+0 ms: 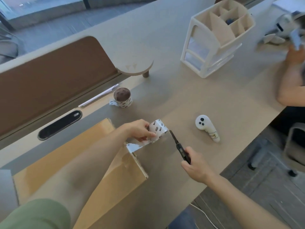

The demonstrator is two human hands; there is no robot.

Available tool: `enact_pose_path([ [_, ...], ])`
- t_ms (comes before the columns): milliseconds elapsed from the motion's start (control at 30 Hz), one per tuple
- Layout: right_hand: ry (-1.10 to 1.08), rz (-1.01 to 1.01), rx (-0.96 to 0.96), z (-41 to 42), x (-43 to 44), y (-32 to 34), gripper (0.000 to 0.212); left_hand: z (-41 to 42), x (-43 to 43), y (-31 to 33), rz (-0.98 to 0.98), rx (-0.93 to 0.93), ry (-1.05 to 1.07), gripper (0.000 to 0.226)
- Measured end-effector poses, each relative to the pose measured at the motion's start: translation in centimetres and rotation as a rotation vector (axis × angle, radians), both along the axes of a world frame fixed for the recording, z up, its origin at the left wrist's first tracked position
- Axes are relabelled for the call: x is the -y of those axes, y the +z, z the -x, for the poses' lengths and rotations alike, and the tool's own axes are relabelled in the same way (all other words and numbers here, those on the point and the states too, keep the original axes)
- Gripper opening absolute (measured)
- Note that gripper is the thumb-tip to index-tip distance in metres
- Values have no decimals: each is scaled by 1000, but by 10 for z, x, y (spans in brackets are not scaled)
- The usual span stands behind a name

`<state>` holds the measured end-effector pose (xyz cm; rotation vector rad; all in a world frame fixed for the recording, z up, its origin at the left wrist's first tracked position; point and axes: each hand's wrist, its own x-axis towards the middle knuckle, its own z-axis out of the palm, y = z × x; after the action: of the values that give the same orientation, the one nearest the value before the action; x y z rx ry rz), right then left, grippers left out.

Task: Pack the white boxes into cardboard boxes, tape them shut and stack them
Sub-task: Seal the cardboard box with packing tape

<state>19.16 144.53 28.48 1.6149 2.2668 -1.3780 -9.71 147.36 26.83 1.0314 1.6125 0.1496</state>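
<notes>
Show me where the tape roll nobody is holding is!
In the head view the spare tape roll stands on the desk, left of centre, close by the brown divider and beyond the cardboard box.

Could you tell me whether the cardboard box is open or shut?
Shut: the cardboard box has its flaps lying flat, and a tape strip runs from its end to the tape roll in the left hand.

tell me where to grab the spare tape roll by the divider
Pinch the spare tape roll across its printed outer wall, coming down from above. It stands on end, core opening up, so both curved sides are free. Its loose tail sticks out at picture left; avoid that side.
</notes>
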Motion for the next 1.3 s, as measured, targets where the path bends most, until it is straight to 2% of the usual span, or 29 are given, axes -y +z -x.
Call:
enact_pose_path([
  [200,-33,20,-43,8,8,13,21,-1,-6,-6,16,-30,-107,25],
  [367,21,18,-30,14,16,18,23,-2,-8,0,-15,-67,-169,27],
  [567,122,-15,19,21,10,25,15,11,-9,16,63,-361,-79,71],
  [767,222,-5,43,34,12,38,6,2,-32,27,166,-291,-89,51],
  [867,245,-20,66,45,17,45,9,-6,-34,29,261,-249,-73,51],
  [1100,249,-40,87,81,21,53,10,-13,-35,34,228,-220,-95,35],
  [1300,297,-76,184,111,20,59,16,-15,-35,30,213,-229,-76,37],
])
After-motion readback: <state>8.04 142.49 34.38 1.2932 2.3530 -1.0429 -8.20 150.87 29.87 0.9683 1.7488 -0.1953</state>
